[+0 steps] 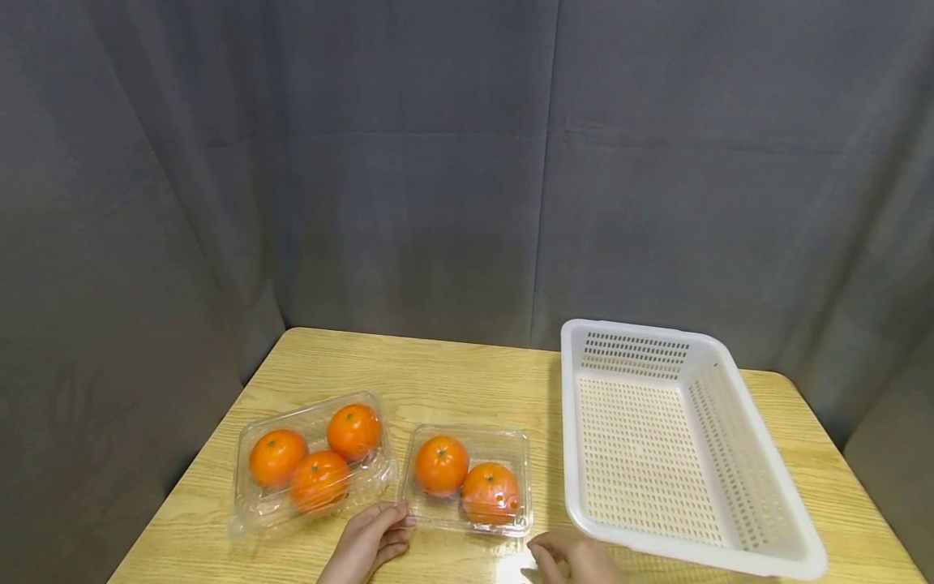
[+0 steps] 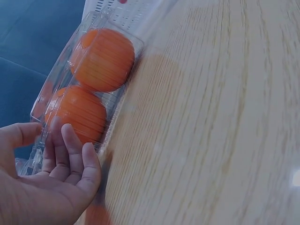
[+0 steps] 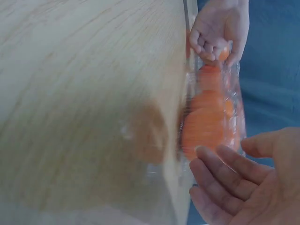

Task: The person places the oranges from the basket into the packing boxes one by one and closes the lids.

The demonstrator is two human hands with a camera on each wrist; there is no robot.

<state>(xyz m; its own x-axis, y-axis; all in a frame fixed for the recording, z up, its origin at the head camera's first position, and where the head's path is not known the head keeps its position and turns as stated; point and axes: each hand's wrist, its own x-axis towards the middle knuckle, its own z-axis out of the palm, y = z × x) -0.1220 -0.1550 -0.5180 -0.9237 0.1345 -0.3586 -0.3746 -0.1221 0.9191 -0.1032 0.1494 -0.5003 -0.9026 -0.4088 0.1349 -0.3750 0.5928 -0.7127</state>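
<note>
A clear plastic clamshell box [image 1: 467, 436] with two oranges, one of them an orange [image 1: 441, 465] at its left, rests on the table in front of me. Beside its front left corner is my left hand [image 1: 368, 542], fingertips at the plastic edge. In the left wrist view, the left hand's fingers [image 2: 72, 147] are loosely bent and spread along the box. My right hand [image 1: 576, 558] hovers near the front right corner, apart from the box. Its fingers [image 3: 225, 180] are relaxed and hold nothing in the right wrist view.
To the left stands another clear clamshell box [image 1: 251, 438] holding three oranges [image 1: 319, 480]. A white perforated plastic basket [image 1: 645, 462], with nothing inside, occupies the table's right side. Dark grey curtains [image 1: 409, 178] hang behind the wooden table [image 1: 467, 365].
</note>
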